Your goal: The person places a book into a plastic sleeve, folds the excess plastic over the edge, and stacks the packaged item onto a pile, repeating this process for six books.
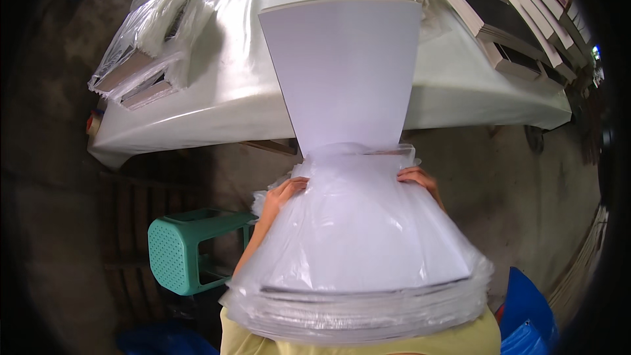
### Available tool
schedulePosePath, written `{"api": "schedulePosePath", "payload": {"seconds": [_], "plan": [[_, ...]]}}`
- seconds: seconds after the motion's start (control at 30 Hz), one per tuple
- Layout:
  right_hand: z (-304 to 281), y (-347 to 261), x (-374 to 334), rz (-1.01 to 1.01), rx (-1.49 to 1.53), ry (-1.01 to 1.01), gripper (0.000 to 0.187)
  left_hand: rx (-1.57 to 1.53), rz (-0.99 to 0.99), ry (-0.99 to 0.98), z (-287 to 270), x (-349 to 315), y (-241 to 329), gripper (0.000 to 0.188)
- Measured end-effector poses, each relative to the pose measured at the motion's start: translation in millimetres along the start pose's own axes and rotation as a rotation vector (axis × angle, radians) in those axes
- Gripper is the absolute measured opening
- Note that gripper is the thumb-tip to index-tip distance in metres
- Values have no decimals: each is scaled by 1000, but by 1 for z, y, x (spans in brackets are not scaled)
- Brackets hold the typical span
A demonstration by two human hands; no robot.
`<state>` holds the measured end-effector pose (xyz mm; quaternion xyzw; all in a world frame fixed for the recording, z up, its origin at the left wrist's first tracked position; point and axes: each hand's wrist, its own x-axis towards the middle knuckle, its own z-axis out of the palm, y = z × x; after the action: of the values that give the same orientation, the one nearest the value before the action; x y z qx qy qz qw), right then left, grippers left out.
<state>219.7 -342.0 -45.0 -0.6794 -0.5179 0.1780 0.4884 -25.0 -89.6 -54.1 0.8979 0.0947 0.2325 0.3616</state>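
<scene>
A stack of clear plastic bags (368, 312) lies across my lap, against my yellow clothing. A large white board (348, 66) stands out from the mouth of the top plastic bag (355, 223). Its near part lies inside the bag and shows through the film; its far end reaches over the table edge. At the left side of the bag's mouth my left hand (284, 192) grips the film, fingers closed. My right hand (421, 181) does the same on the right side, with bent fingers on the film and the thumb hidden.
Ahead is a table (460, 102) with a pale, shiny cover. Plastic-wrapped books (148, 46) lie at its left, and stacked dark-covered books (499, 16) at its right. A green stool (177, 253) lies tipped on the floor, left. Blue plastic (526, 309) is at lower right.
</scene>
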Motion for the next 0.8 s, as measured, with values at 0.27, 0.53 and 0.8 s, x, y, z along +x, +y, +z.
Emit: {"api": "schedulePosePath", "payload": {"seconds": [0.27,0.53,0.8], "plan": [[-38,-18,12,112,-109,-314,36,206,-119,-168,-53,24,6,27],[-35,-150,143,-331,-116,-80,55,-984,60,344,-92,125,87,50],[33,-151,171,-196,337,98,22,-1144,-53,177,-50,143,123,68]]}}
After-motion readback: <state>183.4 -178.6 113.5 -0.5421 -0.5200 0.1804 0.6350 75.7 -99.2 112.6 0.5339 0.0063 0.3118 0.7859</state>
